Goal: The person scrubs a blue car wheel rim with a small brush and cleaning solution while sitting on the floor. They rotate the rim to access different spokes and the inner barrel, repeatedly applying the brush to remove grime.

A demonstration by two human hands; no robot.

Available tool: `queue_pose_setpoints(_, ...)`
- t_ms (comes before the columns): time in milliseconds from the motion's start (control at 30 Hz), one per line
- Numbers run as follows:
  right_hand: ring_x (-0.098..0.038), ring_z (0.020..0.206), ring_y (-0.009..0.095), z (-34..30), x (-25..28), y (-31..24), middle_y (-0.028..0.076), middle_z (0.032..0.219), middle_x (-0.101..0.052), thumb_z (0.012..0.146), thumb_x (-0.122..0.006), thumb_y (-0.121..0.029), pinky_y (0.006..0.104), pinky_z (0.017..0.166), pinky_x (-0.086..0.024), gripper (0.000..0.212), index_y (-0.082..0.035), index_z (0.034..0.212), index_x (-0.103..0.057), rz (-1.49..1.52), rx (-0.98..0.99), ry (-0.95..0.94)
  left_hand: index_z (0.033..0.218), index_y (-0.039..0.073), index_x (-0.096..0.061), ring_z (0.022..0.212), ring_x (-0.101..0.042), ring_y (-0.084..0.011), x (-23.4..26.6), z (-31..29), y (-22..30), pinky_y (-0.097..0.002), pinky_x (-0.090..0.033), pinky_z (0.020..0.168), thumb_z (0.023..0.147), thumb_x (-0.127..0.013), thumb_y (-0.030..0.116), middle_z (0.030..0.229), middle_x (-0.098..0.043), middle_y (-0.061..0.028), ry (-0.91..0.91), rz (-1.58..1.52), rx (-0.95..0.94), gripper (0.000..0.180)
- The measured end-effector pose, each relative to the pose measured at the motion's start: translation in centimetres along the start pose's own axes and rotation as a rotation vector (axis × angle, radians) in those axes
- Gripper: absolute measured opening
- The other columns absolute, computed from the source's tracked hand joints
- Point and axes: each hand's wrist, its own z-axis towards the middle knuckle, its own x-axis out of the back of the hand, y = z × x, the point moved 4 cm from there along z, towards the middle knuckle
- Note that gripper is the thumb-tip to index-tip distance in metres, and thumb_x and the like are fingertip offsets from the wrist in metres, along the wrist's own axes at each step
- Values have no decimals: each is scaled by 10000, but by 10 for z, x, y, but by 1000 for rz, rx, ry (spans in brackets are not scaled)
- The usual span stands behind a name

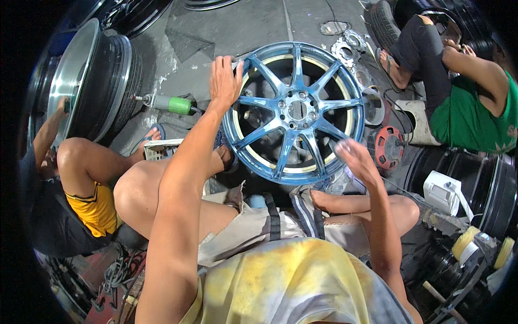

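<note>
A blue multi-spoke alloy wheel [297,70] lies face up in front of my knees, its paint patchy, with bare metal along the spokes. My left hand [224,81] is at its upper left edge, fingers bent against the rim. A small pale patch shows by its index finger; I cannot tell what it is. At the lower right of the rim, my right hand [356,159] has its fingers drawn together. Something small and greyish shows at those fingertips, too blurred to name.
A green-and-grey power grinder [170,103] lies left of the wheel. A person in yellow shorts [94,210] works at a large silver wheel [73,86]. Another person in green [475,113] sits at the right. A red disc [388,147] and a white box [443,190] are nearby.
</note>
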Motion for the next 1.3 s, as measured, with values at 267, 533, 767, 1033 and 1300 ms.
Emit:
queue_pose_setpoints(267,-634,975,121,-46,-52,78,-5,1037,-686,1082,-628,-242,324,859,-537,175,-86,1118,-698,622,-372,14,880,14,-772,922,-720,-455,-10,-37,55,-544,-566,835,1100,-519,473,932,-745,-267,-622,21,-175,569)
queue_pose_setpoints(533,-562,813,89,-19,-5,92,-33,875,-662,1039,-649,-245,277,739,-452,185,-96,999,-751,551,-215,488,993,-22,-768,996,-711,-537,-26,-93,42,-603,-520,948,1085,-258,711,935,-754,-307,-668,33,274,898)
queue_pose_setpoints(767,-679,973,306,30,52,-7,194,1055,-705,1064,-638,-279,411,896,-515,303,12,1136,-683,-192,376,789,1137,-147,-718,1173,-694,-481,-11,-169,114,-513,-519,1070,1054,-500,621,1210,-719,-352,-1256,-21,274,802)
queue_pose_setpoints(1033,-699,974,447,54,-105,-54,220,989,-711,937,-750,-74,522,816,-547,234,-41,1118,-605,-227,479,444,1229,22,-755,1110,-708,-399,158,18,153,-492,-533,1009,1066,-625,452,1140,-751,-244,-1136,173,-256,478)
queue_pose_setpoints(1300,-675,998,519,67,-132,-61,276,1042,-694,832,-669,82,602,825,-541,322,0,1110,-529,-360,310,415,1193,-47,-736,871,-698,-328,206,75,152,-412,-548,846,1074,-637,356,1008,-747,-250,-1030,-22,-33,432)
